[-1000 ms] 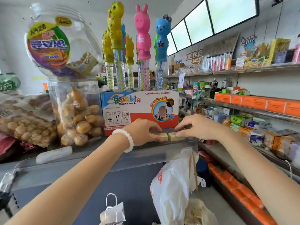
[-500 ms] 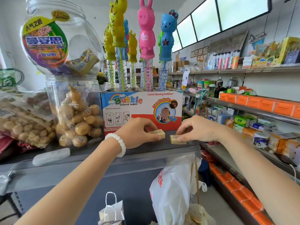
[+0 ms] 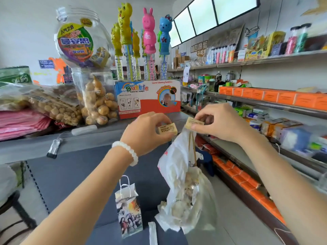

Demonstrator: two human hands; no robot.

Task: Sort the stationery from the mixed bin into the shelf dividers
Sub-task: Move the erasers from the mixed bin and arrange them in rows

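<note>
My left hand (image 3: 146,133), with a white bead bracelet on its wrist, pinches a small cream eraser block (image 3: 167,129) between thumb and fingers. My right hand (image 3: 221,123) pinches a second cream eraser block (image 3: 193,123) the same way. Both blocks are held in the air, a little in front of the grey shelf top's (image 3: 99,138) front edge, side by side and apart. The stocked shelves (image 3: 265,101) with orange boxes run along the right wall.
A Bubble wand display box (image 3: 147,99) stands on the shelf top behind my hands, with clear snack jars (image 3: 95,99) to its left. A white plastic bag (image 3: 184,183) hangs below my right hand. A small paper gift bag (image 3: 128,209) stands lower down.
Both hands have lifted the two eraser blocks off the shelf top and drawn them back toward me. The view has tilted downward.
</note>
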